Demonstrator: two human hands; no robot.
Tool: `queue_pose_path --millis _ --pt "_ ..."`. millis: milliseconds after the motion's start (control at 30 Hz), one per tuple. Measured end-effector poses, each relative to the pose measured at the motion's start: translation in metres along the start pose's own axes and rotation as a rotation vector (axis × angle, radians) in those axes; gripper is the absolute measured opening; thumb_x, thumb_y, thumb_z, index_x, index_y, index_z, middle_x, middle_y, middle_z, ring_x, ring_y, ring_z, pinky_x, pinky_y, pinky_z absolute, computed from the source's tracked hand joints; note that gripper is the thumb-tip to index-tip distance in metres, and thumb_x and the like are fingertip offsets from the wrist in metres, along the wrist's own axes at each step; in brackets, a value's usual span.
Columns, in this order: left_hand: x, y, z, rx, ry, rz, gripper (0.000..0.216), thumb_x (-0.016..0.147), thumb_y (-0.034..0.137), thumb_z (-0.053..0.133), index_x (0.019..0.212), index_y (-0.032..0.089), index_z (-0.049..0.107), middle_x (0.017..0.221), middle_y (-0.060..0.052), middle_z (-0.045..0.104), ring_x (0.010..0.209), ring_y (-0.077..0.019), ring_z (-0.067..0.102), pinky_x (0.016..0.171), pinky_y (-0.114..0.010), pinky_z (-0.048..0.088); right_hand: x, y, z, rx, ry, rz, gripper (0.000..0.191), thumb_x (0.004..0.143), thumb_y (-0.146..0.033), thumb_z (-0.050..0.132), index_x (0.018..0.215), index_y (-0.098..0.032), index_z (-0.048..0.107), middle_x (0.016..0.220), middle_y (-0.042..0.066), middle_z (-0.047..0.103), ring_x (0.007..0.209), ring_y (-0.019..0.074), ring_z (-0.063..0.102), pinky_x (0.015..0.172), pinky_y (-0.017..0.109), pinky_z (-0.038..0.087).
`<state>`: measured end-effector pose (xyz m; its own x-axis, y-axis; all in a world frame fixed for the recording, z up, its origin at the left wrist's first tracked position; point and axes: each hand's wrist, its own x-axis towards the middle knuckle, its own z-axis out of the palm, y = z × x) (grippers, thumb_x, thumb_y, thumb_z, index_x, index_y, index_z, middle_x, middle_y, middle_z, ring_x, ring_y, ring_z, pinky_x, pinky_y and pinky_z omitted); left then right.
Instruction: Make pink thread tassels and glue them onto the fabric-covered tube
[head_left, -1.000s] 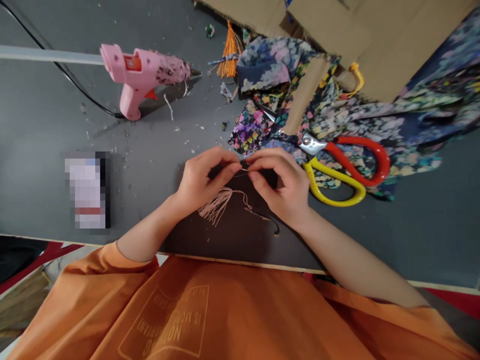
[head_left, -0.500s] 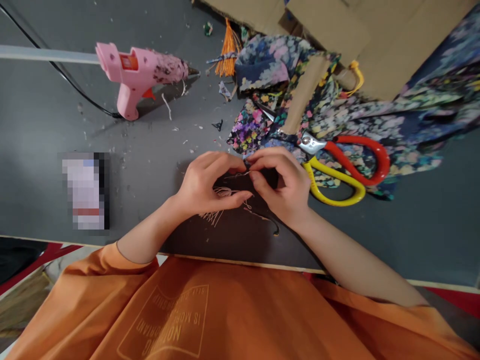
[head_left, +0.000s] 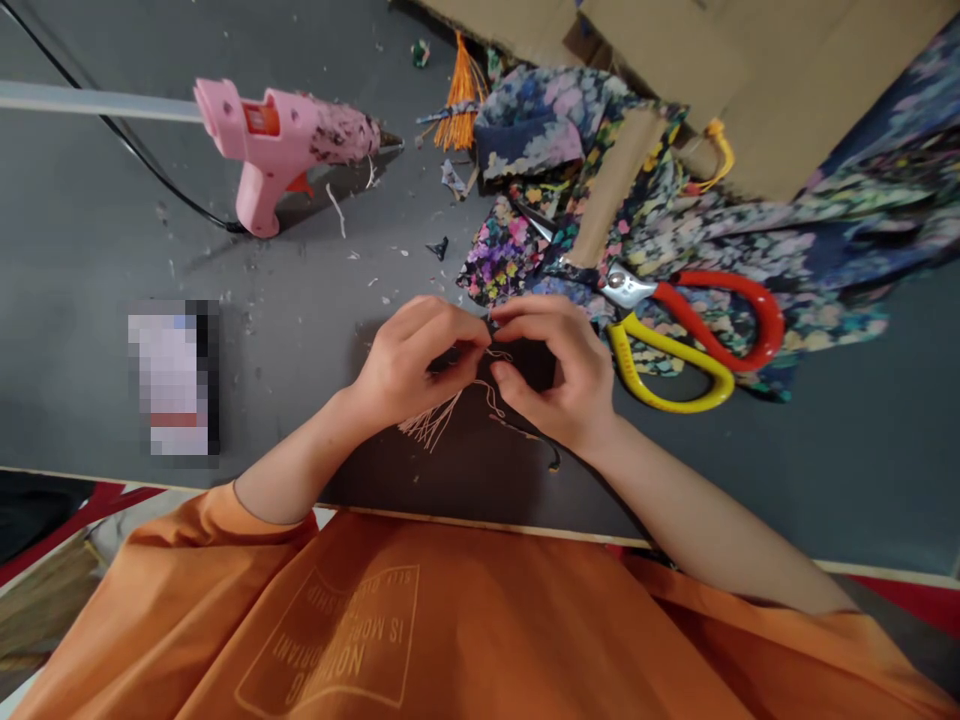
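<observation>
My left hand (head_left: 409, 365) and my right hand (head_left: 559, 375) meet fingertip to fingertip over the grey table (head_left: 112, 300). Both pinch the thin cord of a pale pink tassel (head_left: 433, 420), whose fringe hangs below my left fingers. The cord trails down and right towards a dark end (head_left: 553, 465). Just right of my right hand lie large scissors (head_left: 690, 335) with one red and one yellow handle.
A pink glue gun (head_left: 289, 140) with a black cable lies at the back left. Floral fabric (head_left: 675, 230) and cardboard (head_left: 720, 70) pile up at the back right, with an orange tassel (head_left: 461, 100) beside them. A blurred small object (head_left: 174, 378) sits at the left. Scraps dot the table.
My left fingers curled down over the tassel's fringe, then drew back up to the cord. The hands stay in the same spot, fingertips shifting slightly.
</observation>
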<state>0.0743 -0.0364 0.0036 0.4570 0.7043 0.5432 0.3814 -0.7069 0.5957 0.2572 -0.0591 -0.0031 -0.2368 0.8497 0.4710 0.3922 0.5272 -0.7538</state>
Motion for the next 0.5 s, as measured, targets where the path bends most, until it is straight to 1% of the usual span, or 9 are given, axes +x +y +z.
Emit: queue_pose_path --millis 167,267,367,500 --pt "-0.0021 -0.0014 0.0019 -0.023 -0.007 0.013 0.016 0.083 0.008 0.06 0.093 0.02 0.053 0.078 0.001 0.065 0.073 -0.0099 0.062 0.075 -0.027 0.055 0.0007 -0.0007 0.0007 0.001 -0.01 0.017 0.016 0.079 -0.014 0.061 0.092 -0.023 0.06 0.101 0.008 0.069 0.096 0.0219 0.07 0.083 0.04 0.059" --pt "-0.0026 -0.0012 0.0016 -0.037 -0.005 0.009 0.019 0.083 0.007 0.061 0.095 0.02 0.053 0.082 0.0 0.067 0.076 -0.0101 0.063 0.077 -0.027 0.055 0.001 -0.0009 0.0007 0.009 -0.009 0.041 0.013 0.08 -0.011 0.06 0.087 -0.022 0.06 0.099 0.008 0.07 0.096 0.0203 0.07 0.084 0.038 0.058" --pt "-0.0017 -0.0011 -0.0003 -0.043 -0.01 0.008 0.018 0.083 0.009 0.06 0.096 0.02 0.054 0.081 0.0 0.067 0.075 -0.0105 0.063 0.075 -0.027 0.055 0.0006 -0.0007 0.0005 0.01 -0.002 0.052 0.013 0.081 -0.011 0.06 0.087 -0.022 0.06 0.099 0.008 0.07 0.096 0.0199 0.07 0.084 0.038 0.058" --pt "-0.0001 -0.0015 -0.0029 -0.022 -0.044 -0.014 0.013 0.085 0.017 0.06 0.096 0.021 0.055 0.076 0.0 0.066 0.07 -0.0118 0.061 0.07 -0.028 0.053 0.0 -0.0006 0.0001 0.001 0.004 0.049 0.011 0.082 -0.014 0.061 0.086 -0.023 0.059 0.099 0.006 0.07 0.095 0.0203 0.07 0.084 0.039 0.058"
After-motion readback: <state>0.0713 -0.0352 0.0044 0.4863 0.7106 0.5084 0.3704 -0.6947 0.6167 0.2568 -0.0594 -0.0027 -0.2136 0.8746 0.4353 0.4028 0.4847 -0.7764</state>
